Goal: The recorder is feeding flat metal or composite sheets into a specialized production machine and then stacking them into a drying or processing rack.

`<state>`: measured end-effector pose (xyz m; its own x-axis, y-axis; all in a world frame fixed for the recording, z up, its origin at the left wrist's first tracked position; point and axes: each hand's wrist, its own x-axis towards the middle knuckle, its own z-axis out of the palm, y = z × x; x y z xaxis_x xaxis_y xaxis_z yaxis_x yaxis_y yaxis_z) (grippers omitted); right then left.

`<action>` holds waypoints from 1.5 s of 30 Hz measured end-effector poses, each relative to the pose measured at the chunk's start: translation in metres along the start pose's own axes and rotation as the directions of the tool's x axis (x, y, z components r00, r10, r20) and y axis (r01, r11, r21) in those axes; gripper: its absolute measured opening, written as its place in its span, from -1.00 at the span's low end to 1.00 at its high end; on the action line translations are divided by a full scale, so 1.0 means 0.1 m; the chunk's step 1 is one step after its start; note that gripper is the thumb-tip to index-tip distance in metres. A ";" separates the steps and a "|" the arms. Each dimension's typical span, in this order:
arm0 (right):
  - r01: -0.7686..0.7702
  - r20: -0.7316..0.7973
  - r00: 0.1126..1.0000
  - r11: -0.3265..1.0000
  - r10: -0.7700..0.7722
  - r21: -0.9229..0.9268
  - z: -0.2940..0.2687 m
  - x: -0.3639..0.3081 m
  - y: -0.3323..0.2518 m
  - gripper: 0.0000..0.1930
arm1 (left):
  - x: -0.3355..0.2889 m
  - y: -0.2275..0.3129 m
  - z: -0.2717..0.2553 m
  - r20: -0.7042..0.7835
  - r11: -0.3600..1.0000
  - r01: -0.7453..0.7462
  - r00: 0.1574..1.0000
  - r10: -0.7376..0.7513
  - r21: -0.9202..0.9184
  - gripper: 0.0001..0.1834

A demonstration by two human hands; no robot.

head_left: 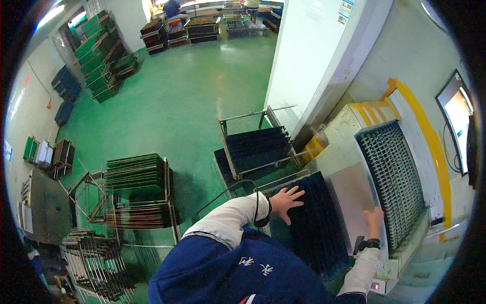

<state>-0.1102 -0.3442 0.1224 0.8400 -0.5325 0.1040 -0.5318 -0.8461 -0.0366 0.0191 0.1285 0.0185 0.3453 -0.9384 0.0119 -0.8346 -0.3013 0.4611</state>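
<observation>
My left hand (287,202) is open, its fingers spread over the far left edge of a black slotted rack (316,223). A dark cord runs off from the band at that wrist. My right hand (374,221) is blurred, beside the right edge of a flat pale pinkish-grey panel (349,197). Its fingers are smeared, so I cannot tell whether they grip the panel. Close to the right of that hand stands a machine bed with many rows of small rollers (395,177). A black band circles my right wrist.
Beyond my left hand stands a metal-framed rack of black slats (258,149). At left are a rack of green boards (134,172) and a metal rod rack (96,261). A white pillar (309,66) rises ahead. A screen (455,119) hangs at right.
</observation>
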 end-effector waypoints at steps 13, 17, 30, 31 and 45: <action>-0.136 -0.138 0.874 0.508 0.466 0.851 -2.19 -0.59 0.63 -0.51 | 0.07 -0.04 0.01 -0.074 0.999 -0.033 0.997 0.034 0.011 0.14; -0.123 -0.275 0.728 0.515 0.628 0.849 -1.99 -0.62 0.49 -0.46 | 0.09 -0.04 0.01 -0.012 0.999 0.016 1.000 -0.015 0.050 0.19; 0.069 0.071 0.912 -0.323 0.403 0.944 -0.21 -0.57 0.26 -0.80 | 0.16 0.09 -0.11 0.075 0.993 0.027 0.997 -0.035 0.111 0.21; 0.067 0.080 0.908 -0.331 0.412 0.941 -0.10 -0.49 0.21 -0.80 | 0.13 0.06 -0.12 0.069 0.993 0.033 0.997 -0.041 0.114 0.20; 0.149 0.199 0.903 -0.710 0.382 0.688 -0.18 0.41 0.26 -0.78 | 0.17 0.14 -0.14 0.088 0.994 0.024 0.996 -0.034 0.107 0.18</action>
<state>-0.0916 -0.3875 0.1434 0.5765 -0.8086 -0.1179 0.5767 0.5048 -0.6423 0.0192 0.1103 0.0372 0.3341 -0.9390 -0.0819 -0.8673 -0.3403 0.3633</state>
